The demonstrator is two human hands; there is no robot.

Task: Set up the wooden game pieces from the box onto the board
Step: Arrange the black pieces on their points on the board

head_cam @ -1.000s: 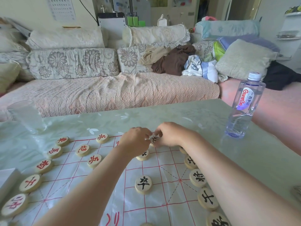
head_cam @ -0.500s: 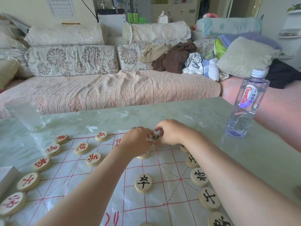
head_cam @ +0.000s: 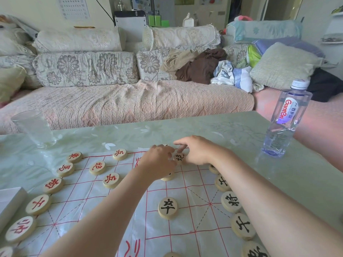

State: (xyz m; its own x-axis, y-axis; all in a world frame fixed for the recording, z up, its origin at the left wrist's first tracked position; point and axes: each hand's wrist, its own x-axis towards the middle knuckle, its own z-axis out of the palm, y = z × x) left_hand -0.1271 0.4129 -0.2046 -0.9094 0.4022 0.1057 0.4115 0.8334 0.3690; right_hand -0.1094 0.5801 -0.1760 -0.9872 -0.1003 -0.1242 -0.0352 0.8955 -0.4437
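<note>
Head camera shows me a round, pale wooden disc with a black character, at the far edge of the glossy red-lined board. My right hand pinches it; my left hand curls against it, grip unclear.

pieces: pale matt wood; board: glossy creased plastic sheet; worktop: smooth glossy; bottle: clear plastic.

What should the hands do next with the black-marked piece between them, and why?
Probably press the black-marked piece down onto the nearest red crossing and release: the right hand pinches it low over the board, the left hand close beside.
</note>
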